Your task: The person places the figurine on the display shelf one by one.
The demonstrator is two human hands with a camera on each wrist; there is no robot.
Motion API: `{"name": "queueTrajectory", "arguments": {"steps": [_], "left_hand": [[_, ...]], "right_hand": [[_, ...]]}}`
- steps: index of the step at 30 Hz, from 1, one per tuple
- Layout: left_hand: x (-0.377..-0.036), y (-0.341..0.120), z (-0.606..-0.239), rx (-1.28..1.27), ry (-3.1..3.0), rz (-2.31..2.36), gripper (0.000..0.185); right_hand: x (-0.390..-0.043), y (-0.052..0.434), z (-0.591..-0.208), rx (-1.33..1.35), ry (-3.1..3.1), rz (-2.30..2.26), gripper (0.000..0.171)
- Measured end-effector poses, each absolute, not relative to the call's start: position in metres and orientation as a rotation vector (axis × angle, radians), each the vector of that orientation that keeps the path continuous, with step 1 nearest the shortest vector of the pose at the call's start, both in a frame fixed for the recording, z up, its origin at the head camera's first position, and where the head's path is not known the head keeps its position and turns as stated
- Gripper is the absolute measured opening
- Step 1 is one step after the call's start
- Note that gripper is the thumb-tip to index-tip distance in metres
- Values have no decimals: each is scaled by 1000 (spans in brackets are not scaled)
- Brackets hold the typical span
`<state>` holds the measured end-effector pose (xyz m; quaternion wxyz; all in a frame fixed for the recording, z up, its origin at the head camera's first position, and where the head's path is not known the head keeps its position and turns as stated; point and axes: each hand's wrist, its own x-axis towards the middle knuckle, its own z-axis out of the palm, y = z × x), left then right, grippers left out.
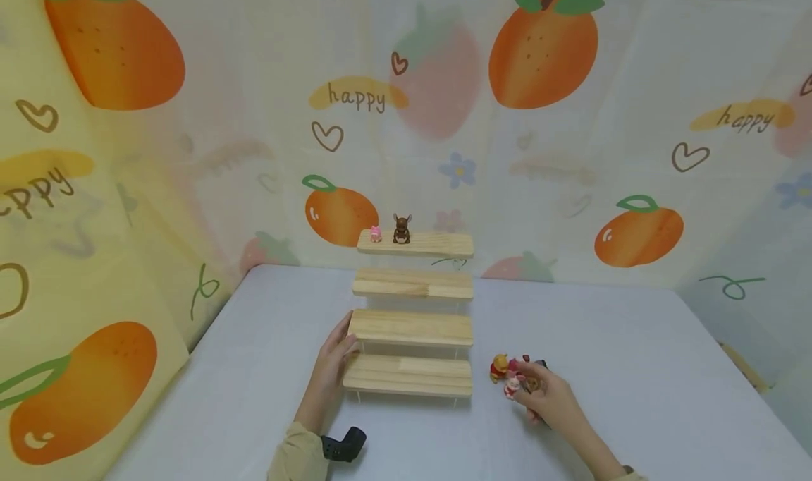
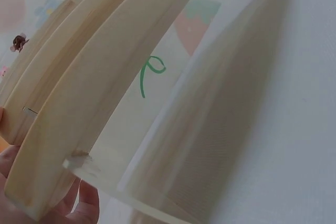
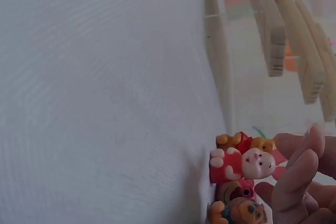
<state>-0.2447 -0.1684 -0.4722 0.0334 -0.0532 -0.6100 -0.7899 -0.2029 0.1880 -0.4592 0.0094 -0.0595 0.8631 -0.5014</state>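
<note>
The right hand's fingers [image 3: 299, 174] curl around a pink pig toy [image 3: 242, 165], pinching it among small toys [image 1: 507, 372] on the table [image 1: 634, 396], right of the wooden steps [image 1: 411, 326]. The left hand [image 1: 331, 368] lies flat against the steps' left side, likely steadying them. Two toys [image 1: 393, 231] stand on the far top step.
</note>
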Motion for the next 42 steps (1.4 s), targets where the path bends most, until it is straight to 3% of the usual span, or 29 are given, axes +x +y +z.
{"name": "queueTrajectory", "arguments": {"steps": [9, 28, 42], "left_hand": [[-247, -171, -473, -172, -1905, -2409, 55], [-246, -170, -474, -188, -1914, -2404, 55], [-245, -170, -476, -195, -1895, -2432, 57]], "right_hand": [[-206, 179, -466, -317, 2982, -1191, 46], [-208, 177, -469, -330, 3007, -1147, 26], [-204, 176, -463, -377, 3083, -1375, 33]]}}
